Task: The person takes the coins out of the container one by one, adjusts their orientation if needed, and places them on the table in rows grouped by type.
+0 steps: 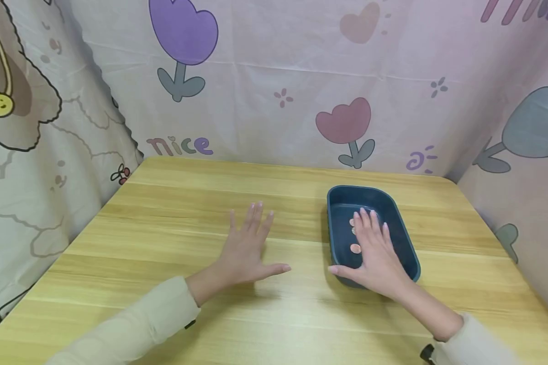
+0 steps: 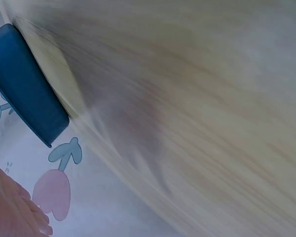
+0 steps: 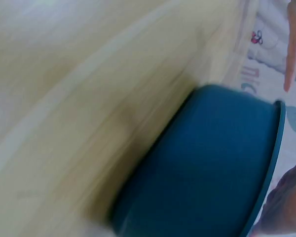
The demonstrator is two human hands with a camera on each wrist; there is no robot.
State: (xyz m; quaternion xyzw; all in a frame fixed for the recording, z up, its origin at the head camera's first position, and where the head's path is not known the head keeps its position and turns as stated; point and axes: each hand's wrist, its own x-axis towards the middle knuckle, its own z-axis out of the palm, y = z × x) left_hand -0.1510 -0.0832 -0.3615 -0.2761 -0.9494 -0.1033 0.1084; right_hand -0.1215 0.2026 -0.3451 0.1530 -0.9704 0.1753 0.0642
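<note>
A dark blue rectangular tray with rounded corners [image 1: 342,223] stands on the right part of the wooden table. On its floor lie several small round copper-coloured discs, like coins [image 1: 355,249], partly covered by a hand in the head view. My right hand [image 1: 379,258] is spread over the tray, fingers straight, thumb reaching out past the near left rim. To the left of the tray, my left hand [image 1: 245,253] is above the tabletop with fingers and thumb spread, holding nothing. Both wrist views show the tray's outer wall [image 2: 29,84] from the side.
The light wooden table [image 1: 164,228] reaches back to a printed cloth [image 1: 255,116] with tulips and the word "nice". More patterned cloth [image 1: 73,167] hangs along the left side, and another panel [image 1: 529,192] along the right.
</note>
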